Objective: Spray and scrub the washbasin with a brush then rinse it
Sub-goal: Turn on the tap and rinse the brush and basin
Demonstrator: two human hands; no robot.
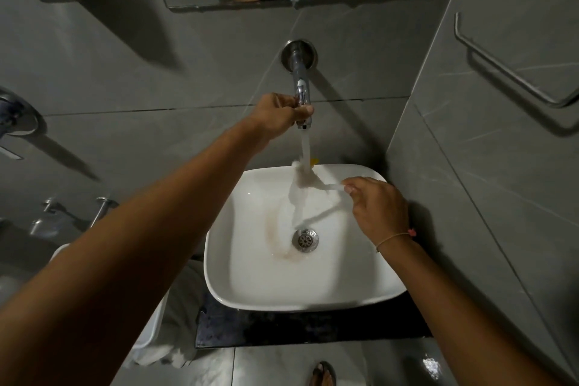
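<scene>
White basin [250, 285] sitting on worktop [282, 327], tap [302, 97] at 12 o'clock running. Left hand [279, 117] gripping tap; right hand [379, 208] pinching brush [316, 180] under stream [305, 144], at 1 o'clock of drain [305, 240]. Rinsing step underway, likely; next: sweeping water around walls.

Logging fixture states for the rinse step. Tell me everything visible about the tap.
The tap is a chrome-looking metal spout that comes straight out of the grey tiled wall through a round flange, above the back of the white washbasin. It is running: a stream of water falls from its outlet into the basin. The left hand grips its outer end, thumb across the front. The right hand does not touch it.
</scene>
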